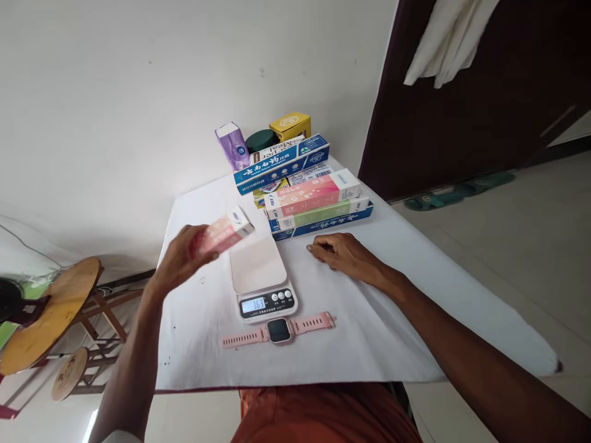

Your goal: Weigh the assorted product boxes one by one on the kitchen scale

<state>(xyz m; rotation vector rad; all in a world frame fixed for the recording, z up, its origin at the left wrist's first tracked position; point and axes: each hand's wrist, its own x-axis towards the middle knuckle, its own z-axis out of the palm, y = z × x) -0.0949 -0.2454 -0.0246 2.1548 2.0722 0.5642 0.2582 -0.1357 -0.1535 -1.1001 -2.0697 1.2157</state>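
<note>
My left hand (184,257) grips one end of a pink toothpaste box (226,232) and holds it just above the far left corner of a small white kitchen scale (261,277). The scale's lit display (253,304) shows digits. My right hand (339,251) rests on the white table (415,289) to the right of the scale, fingers curled loosely and pointing left, with nothing in it. A pink smartwatch (279,330) lies flat in front of the scale.
A stack of long toothpaste boxes (318,203) sits beyond the scale, with a purple packet (233,145), a dark green lid (260,140) and a yellow box (290,125) behind. Round wooden stools (50,314) stand left. Green sandals (457,192) lie by the dark door.
</note>
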